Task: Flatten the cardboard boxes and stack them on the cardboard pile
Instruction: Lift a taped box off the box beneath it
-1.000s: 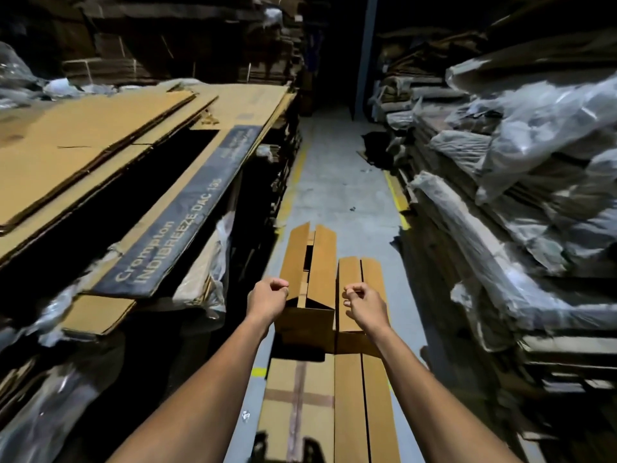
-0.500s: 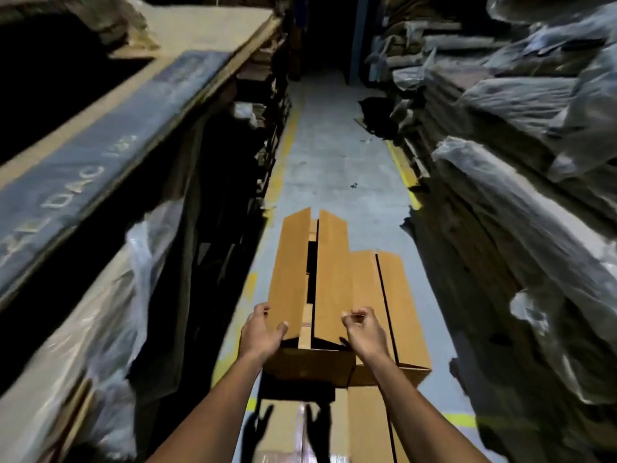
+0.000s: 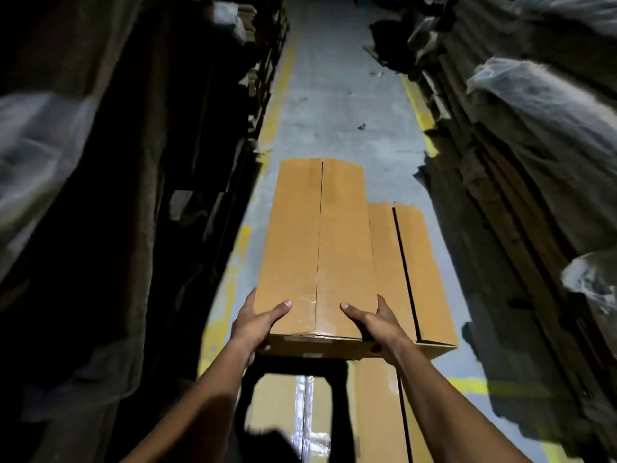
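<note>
Both hands at box near edge.

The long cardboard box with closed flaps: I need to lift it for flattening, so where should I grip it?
Grip the long cardboard box at its near end, one hand on each long side edge, as the left hand and right hand do now. Its narrow width fits between both hands, and neighbouring box crowds its right side.

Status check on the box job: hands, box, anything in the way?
Left hand and right hand grip the near box at its end corners, flaps closed. Second box alongside on the right. Aisle floor beyond open.
</note>
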A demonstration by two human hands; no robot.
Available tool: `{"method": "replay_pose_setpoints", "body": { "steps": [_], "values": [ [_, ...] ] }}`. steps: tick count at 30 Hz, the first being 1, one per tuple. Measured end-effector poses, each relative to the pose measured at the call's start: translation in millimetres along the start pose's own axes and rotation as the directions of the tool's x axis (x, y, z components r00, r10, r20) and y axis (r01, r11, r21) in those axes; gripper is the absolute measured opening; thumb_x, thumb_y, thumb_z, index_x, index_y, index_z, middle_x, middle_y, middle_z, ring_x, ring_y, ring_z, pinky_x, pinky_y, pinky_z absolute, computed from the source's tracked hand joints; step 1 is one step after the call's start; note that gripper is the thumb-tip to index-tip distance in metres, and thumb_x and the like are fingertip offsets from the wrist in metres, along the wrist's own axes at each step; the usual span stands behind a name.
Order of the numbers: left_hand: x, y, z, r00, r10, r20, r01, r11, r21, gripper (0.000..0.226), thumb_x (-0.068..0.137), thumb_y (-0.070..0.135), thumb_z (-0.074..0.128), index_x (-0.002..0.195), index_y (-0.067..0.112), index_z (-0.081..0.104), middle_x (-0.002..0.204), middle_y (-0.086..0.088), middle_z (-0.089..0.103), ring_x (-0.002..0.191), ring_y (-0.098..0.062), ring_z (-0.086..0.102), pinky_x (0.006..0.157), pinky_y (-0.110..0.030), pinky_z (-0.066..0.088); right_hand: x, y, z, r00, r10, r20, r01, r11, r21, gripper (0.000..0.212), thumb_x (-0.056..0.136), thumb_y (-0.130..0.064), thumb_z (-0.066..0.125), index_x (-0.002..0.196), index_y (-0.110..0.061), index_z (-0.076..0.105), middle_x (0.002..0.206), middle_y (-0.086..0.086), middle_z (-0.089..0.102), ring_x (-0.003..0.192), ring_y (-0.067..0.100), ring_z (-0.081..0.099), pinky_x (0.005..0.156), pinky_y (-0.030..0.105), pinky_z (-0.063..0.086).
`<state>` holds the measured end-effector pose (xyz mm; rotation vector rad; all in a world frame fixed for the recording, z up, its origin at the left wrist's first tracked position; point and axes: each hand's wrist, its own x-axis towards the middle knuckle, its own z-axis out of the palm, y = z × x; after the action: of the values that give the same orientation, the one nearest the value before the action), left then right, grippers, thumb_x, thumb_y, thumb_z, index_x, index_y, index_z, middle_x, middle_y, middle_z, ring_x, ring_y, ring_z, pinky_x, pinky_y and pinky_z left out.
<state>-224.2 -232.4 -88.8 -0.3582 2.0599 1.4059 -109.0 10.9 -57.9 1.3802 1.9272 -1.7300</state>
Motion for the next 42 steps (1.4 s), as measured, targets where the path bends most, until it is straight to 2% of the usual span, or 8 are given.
{"method": "replay_pose_setpoints", "body": {
  "steps": [5, 9, 17, 24, 27, 34, 38, 42],
  "values": [
    [-13, 11, -3, 1.0, 0.014, 0.0, -0.014, 1.0, 0.013, 0.121, 0.041, 0.085, 0.088, 0.148, 0.054, 0.042, 0.143, 0.011, 0.059, 0.124, -0.029, 0.061, 0.08, -0.049, 0.064, -11, -2, -4, 0.999, -0.017, -0.034, 0.018, 1.0, 0.013, 0.12, 0.067, -0.063, 0.089, 0.162, -0.035, 0.022, 0.16, 0.002, 0.04, 0.14, 0.033, 0.044, 0.108, 0.057, 0.045],
    [-41, 21, -9, 0.997, 0.074, -0.009, -0.074, 0.996, 0.047, 0.13, 0.042, 0.087, 0.086, 0.155, 0.052, 0.033, 0.152, 0.01, 0.051, 0.132, -0.028, 0.056, 0.098, -0.052, 0.058, -42, -4, -17, 0.999, -0.036, -0.028, 0.037, 0.999, 0.038, 0.107, 0.071, -0.058, 0.09, 0.158, -0.036, 0.03, 0.128, -0.003, 0.052, 0.123, 0.03, 0.054, 0.103, 0.061, 0.049],
    [-145, 33, -11, 0.99, 0.144, -0.011, -0.143, 0.99, 0.018, 0.132, 0.041, 0.087, 0.085, 0.156, 0.054, 0.029, 0.158, 0.011, 0.045, 0.141, -0.028, 0.047, 0.107, -0.054, 0.051, -140, 1, -66, 0.994, -0.108, -0.023, 0.109, 0.992, 0.071, 0.08, 0.065, -0.062, 0.091, 0.129, -0.042, 0.047, 0.117, -0.011, 0.061, 0.114, 0.024, 0.059, 0.097, 0.057, 0.056],
    [-259, -10, -4, 0.974, 0.227, -0.028, -0.227, 0.974, -0.008, 0.118, 0.036, 0.093, 0.083, 0.142, 0.061, 0.042, 0.135, 0.016, 0.065, 0.124, -0.022, 0.062, 0.099, -0.053, 0.056, -236, 58, -125, 0.966, -0.255, -0.041, 0.256, 0.966, 0.041, 0.111, 0.04, -0.079, 0.093, 0.136, -0.04, 0.052, 0.126, -0.007, 0.069, 0.114, 0.024, 0.067, 0.085, 0.048, 0.062],
    [-333, -38, -1, 0.967, 0.246, -0.069, -0.247, 0.969, -0.003, 0.118, 0.035, 0.094, 0.082, 0.141, 0.058, 0.045, 0.136, 0.012, 0.065, 0.125, -0.024, 0.062, 0.098, -0.054, 0.056, -328, 89, -149, 0.957, -0.287, -0.031, 0.288, 0.958, 0.008, 0.08, 0.057, -0.069, 0.091, 0.123, -0.039, 0.057, 0.112, -0.005, 0.073, 0.099, 0.024, 0.07, 0.056, 0.031, 0.055],
    [-555, -91, -1, 0.923, 0.375, -0.093, -0.379, 0.925, -0.032, 0.102, 0.053, 0.072, 0.088, 0.143, 0.035, 0.056, 0.122, 0.015, 0.072, 0.114, -0.012, 0.067, 0.104, -0.037, 0.053, -485, 176, -199, 0.939, -0.344, -0.017, 0.344, 0.939, 0.001, 0.076, 0.06, -0.066, 0.091, 0.121, -0.038, 0.057, 0.112, -0.001, 0.073, 0.085, 0.022, 0.066, 0.045, 0.023, 0.045],
    [-644, -119, 1, 0.914, 0.393, -0.101, -0.398, 0.917, -0.028, 0.067, 0.074, 0.053, 0.089, 0.131, 0.036, 0.06, 0.11, 0.02, 0.069, 0.103, -0.007, 0.065, 0.095, -0.034, 0.053, -554, 221, -220, 0.941, -0.338, -0.024, 0.338, 0.941, 0.029, 0.078, 0.056, -0.068, 0.091, 0.121, -0.041, 0.057, 0.111, -0.002, 0.074, 0.093, 0.022, 0.069, 0.05, 0.025, 0.049],
    [-714, -162, 0, 0.922, 0.378, -0.083, -0.381, 0.924, -0.03, 0.098, 0.059, 0.072, 0.088, 0.145, 0.046, 0.049, 0.122, 0.017, 0.065, 0.115, -0.02, 0.062, 0.095, -0.053, 0.058, -621, 278, -234, 0.936, -0.35, -0.027, 0.351, 0.935, 0.045, 0.079, 0.058, -0.068, 0.091, 0.124, -0.041, 0.056, 0.112, -0.002, 0.073, 0.097, 0.023, 0.069, 0.057, 0.028, 0.05]
  ]
}}
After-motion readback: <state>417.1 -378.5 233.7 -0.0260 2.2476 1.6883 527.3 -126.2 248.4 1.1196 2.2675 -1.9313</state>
